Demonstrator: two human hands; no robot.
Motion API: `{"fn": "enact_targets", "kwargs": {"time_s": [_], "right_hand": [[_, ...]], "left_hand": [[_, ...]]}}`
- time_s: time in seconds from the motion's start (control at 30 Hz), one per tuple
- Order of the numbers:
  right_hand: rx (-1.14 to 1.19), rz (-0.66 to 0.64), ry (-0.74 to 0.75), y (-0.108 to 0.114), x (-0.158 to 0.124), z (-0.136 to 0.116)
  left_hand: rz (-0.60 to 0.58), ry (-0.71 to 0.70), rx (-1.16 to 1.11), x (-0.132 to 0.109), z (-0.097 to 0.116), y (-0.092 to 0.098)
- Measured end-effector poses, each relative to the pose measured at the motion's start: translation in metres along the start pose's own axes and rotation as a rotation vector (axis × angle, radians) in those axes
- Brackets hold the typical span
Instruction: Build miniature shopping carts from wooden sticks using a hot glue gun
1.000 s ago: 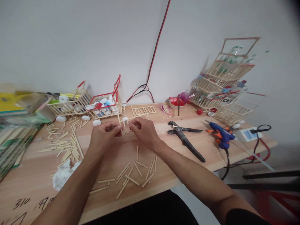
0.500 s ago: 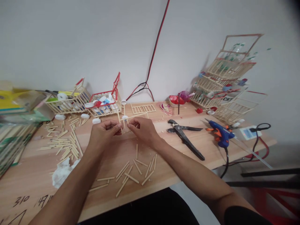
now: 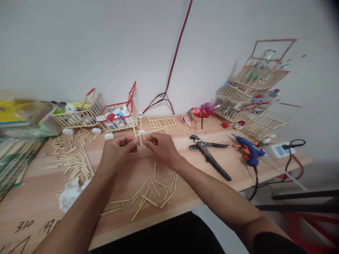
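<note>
Along the left end of the bench (image 3: pixel 129 173): a bundle of long sticks (image 3: pixel 19 162) lay in front of a yellow packet (image 3: pixel 7 114).
Slatted basket (image 3: pixel 75 121): it stood near the wall (image 3: pixel 106 42), full of jumbled items.
Short sticks (image 3: pixel 75 162): you had a heap of them before that basket, with a crumpled white tissue (image 3: pixel 71 197) on the side toward you.
Red-rimmed basket (image 3: pixel 116 120): it stood right of the slatted one, holding white, blue and red pieces.
Left hand (image 3: pixel 119 148): your thumb and fingers pinched the left end of a small stick frame (image 3: pixel 140 143).
Frame's place: it was between your two hands; whether it touched the bench, you could not tell.
Right hand (image 3: pixel 160 144): your thumb and forefinger gripped the same piece from the other side.
Loose sticks (image 3: pixel 149 201): they lay scattered on your side of both hands.
Ladder-shaped panel (image 3: pixel 162 122): it lay flat beyond your right hand.
Red-lined bowl (image 3: pixel 199 113): it sat near the wall.
Black cutters (image 3: pixel 205 151): they rested with handles spread.
Blue glue gun (image 3: pixel 249 151): it lay with its nozzle toward the cutters.
Stacked stick carts (image 3: pixel 251 91): they rose behind the glue gun.
</note>
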State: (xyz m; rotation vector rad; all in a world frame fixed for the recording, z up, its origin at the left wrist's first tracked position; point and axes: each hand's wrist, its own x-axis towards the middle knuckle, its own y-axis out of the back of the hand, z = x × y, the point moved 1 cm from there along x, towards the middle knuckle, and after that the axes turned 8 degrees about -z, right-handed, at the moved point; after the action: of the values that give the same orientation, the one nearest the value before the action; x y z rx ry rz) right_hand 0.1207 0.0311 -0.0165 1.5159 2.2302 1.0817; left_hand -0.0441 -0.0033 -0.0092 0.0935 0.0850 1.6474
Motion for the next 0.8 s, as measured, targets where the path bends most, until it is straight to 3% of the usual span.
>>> {"fn": "enact_targets", "kwargs": {"time_s": [0.4,0.8], "right_hand": [[-0.029,0.022,0.027,0.002,0.001,0.002],[0.063,0.186,0.015,0.023,0.000,0.003]], "left_hand": [[0.002,-0.022,0.004,0.001,-0.004,0.002],[0.025,-0.007,-0.047,0.006,-0.005,0.013]]}}
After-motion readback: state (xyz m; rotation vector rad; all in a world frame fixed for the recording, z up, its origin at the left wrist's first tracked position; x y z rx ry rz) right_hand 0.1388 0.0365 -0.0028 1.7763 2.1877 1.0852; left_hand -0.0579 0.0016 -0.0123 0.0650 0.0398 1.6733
